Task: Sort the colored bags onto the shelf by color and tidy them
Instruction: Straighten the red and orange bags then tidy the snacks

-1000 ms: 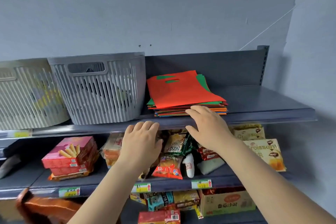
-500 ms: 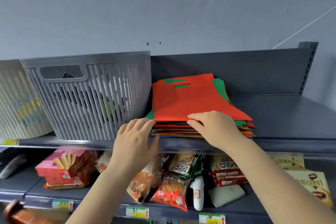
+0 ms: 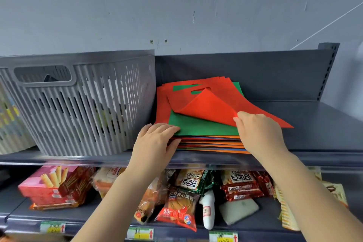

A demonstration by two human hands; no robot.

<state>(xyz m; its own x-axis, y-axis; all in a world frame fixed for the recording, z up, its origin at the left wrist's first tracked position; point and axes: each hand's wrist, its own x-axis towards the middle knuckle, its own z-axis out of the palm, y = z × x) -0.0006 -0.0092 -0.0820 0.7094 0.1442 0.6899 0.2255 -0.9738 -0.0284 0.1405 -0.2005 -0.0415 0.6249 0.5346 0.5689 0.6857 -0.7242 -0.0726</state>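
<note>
Now right hand (image 3: 259, 133) – peeled red bag (image 3: 208, 108) – green bag (image 3: 196, 125) beneath

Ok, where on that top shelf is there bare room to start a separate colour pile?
Bare dark grey shelf lies right of the stack of flat coloured fabric bags, out to the perforated end upright. The left is crowded: the grey slatted plastic basket sits close against the stack.

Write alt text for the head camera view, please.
A right hand peels the top red bag off a stack of colored bags, uncovering a green bag, while the left hand steadies the stack beside a gray basket.
</note>
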